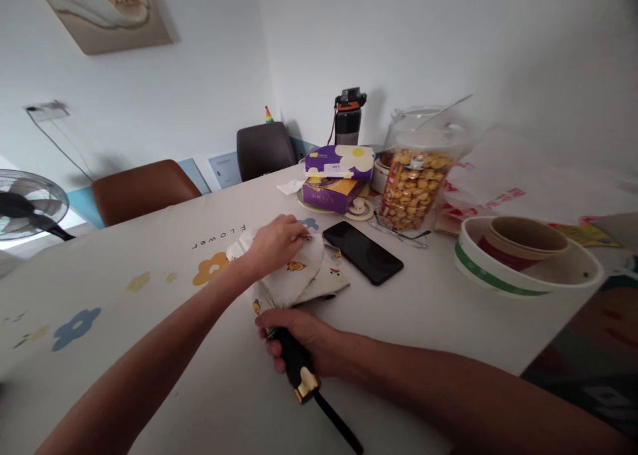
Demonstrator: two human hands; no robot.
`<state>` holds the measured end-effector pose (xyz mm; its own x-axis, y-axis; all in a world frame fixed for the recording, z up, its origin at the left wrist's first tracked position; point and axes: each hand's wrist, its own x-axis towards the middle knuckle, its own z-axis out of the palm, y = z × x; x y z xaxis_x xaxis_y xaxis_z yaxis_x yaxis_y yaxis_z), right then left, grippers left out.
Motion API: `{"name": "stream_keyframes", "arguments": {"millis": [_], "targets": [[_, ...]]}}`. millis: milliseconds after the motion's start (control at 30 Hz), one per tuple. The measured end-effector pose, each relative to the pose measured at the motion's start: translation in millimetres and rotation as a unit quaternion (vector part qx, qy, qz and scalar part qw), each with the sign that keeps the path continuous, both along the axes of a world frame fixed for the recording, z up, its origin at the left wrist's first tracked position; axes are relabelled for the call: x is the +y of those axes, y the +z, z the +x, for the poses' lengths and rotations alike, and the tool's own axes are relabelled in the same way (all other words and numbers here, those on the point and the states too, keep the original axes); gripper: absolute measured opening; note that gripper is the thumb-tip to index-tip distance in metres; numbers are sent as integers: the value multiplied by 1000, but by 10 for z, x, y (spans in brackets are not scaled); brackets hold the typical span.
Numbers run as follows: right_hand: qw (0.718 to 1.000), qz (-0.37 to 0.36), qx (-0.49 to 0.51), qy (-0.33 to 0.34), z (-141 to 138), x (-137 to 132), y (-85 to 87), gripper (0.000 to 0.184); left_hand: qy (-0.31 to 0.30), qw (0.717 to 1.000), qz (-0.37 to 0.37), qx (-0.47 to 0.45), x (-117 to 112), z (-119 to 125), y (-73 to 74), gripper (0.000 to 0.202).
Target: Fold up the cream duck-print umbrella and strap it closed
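Observation:
A folding umbrella with white canopy cloth printed with small yellow and red figures lies bunched over the table. My right hand is wrapped round the top of its black handle, which ends in a gold cap with a black wrist strap hanging toward me. My left hand rests over the far part of the canopy, fingers curled and pinching the cloth near its edge. Just right of the canopy lies a black phone.
Behind the phone stand purple boxes, a clear jar of snacks, eyeglasses and a black bottle. At the right are a white bowl with a green band and a plastic bag. Chairs line the table's far side.

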<state>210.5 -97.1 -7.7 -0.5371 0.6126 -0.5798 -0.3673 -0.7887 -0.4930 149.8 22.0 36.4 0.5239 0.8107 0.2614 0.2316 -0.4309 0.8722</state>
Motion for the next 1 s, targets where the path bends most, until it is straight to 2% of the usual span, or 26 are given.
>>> {"name": "stream_keyframes", "arguments": {"millis": [133,233,333,433,600,767,833,900,933,1000], "targets": [[1000,-2,-21,9,5,-4,19,12,100,991,88,-33,-233,-441,245,34],[1000,13,-12,-15,-4,-3,8,8,192,973,113,-57,-445,-821,305,46],[999,31,-11,-22,-15,-4,-15,6,238,961,140,-23,-623,-1174,211,46],[998,52,-5,-35,-17,-10,-28,10,278,949,143,26,-757,-1454,18,42],[999,43,12,-6,4,-6,-23,19,282,957,65,-6,-903,-1667,-289,30],[1000,9,22,14,40,36,-11,49,293,952,2,-87,-909,-1681,-431,12],[999,21,30,0,50,53,-12,49,304,949,35,-76,-894,-1724,-453,4],[999,32,36,-5,58,67,-19,45,305,944,122,-37,-897,-1795,-452,4],[999,34,36,-2,63,73,-25,45,289,941,177,-17,-907,-1834,-442,4],[999,35,28,20,74,82,-41,47,216,935,282,10,-941,-1906,-405,6]]}}
